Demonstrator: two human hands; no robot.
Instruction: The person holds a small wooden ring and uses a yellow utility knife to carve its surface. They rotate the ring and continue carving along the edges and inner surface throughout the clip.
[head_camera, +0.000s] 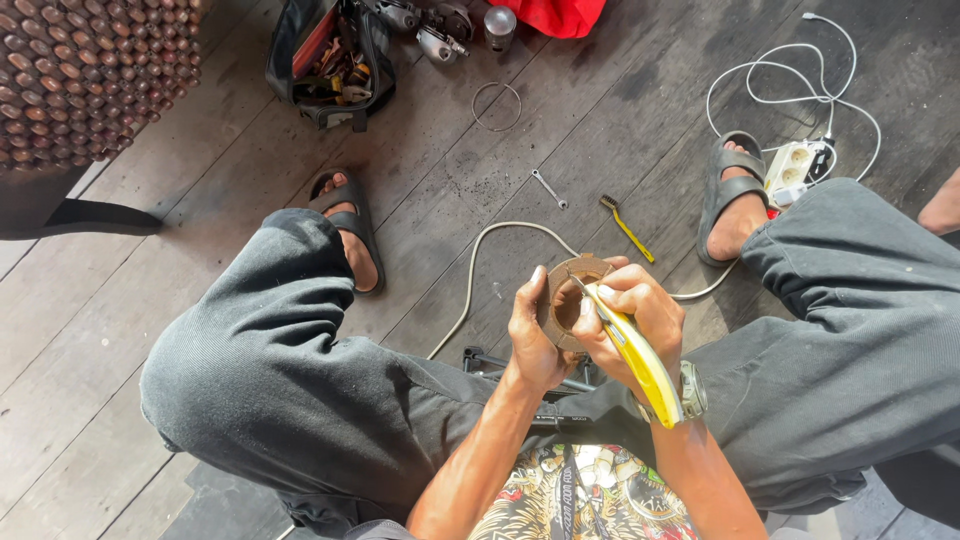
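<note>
Hard daylight falls on me from above and a little to my right, bright enough that my forearms and the yellow tool (640, 362) in my right grip (632, 318) shine. The white cable (800, 70) and the power strip (797, 168) are close to washed out. My knees throw dense, sharp-edged shadows on the wooden floor (600, 130), and the gap beneath my legs goes nearly black. Focus is crisp at the centre; the brown ring (566, 300) in my left grip (530, 335) shows clear edges. The wide lens bows the floor planks toward the corners.
</note>
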